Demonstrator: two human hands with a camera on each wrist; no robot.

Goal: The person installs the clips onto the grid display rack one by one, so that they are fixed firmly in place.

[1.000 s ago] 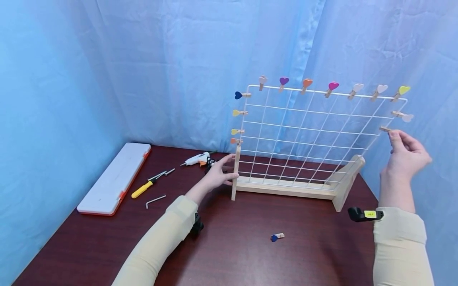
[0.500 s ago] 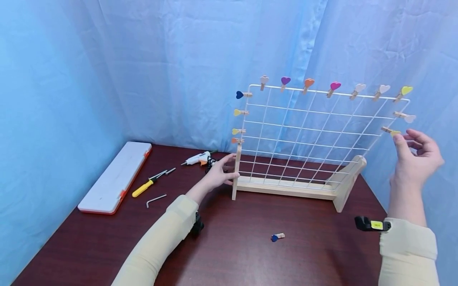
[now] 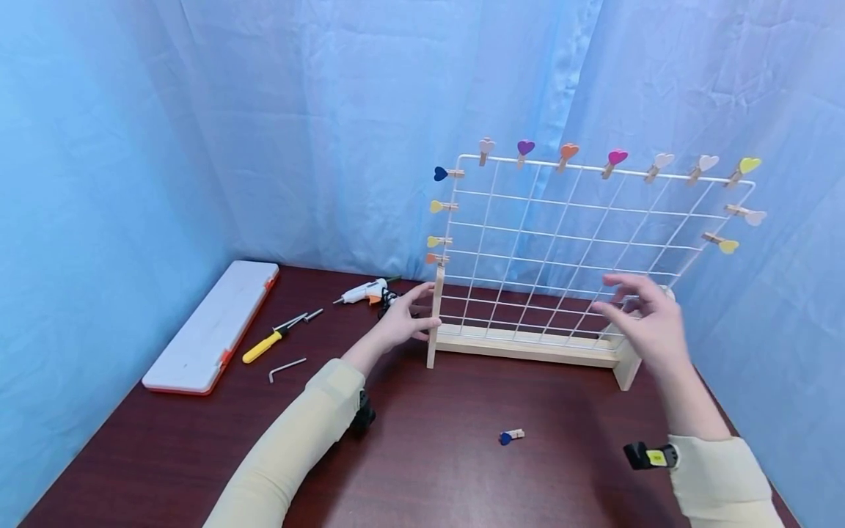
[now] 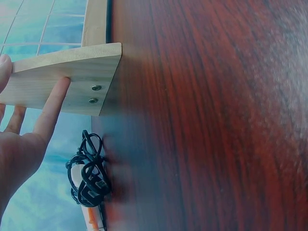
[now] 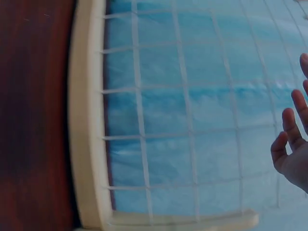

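Observation:
A white wire grid point(image 3: 554, 235) stands upright in a wooden stand point(image 3: 528, 347). My left hand point(image 3: 400, 321) grips the stand's left side panel point(image 4: 86, 72), fingers spread across its outer face and edge. My right hand point(image 3: 650, 323) is held in front of the grid's lower right with nothing between its fingers, which are loosely bent. At the grid's right edge, a yellow heart clothespin point(image 3: 728, 246) is clipped below a white heart clothespin point(image 3: 754, 218). On the table lies a blue heart clothespin point(image 3: 511, 437).
More heart clothespins line the grid's top and left edges, among them a purple heart clothespin point(image 3: 525, 147). To the left lie a white case point(image 3: 211, 330), a yellow-handled screwdriver point(image 3: 264, 346), a hex key point(image 3: 287, 369) and a glue gun point(image 3: 363, 293) with a black cord point(image 4: 89, 171).
My right hand let go of the yellow heart clothespin on the right edge and moved left and down, in front of the grid. The left hand stays on the side panel.

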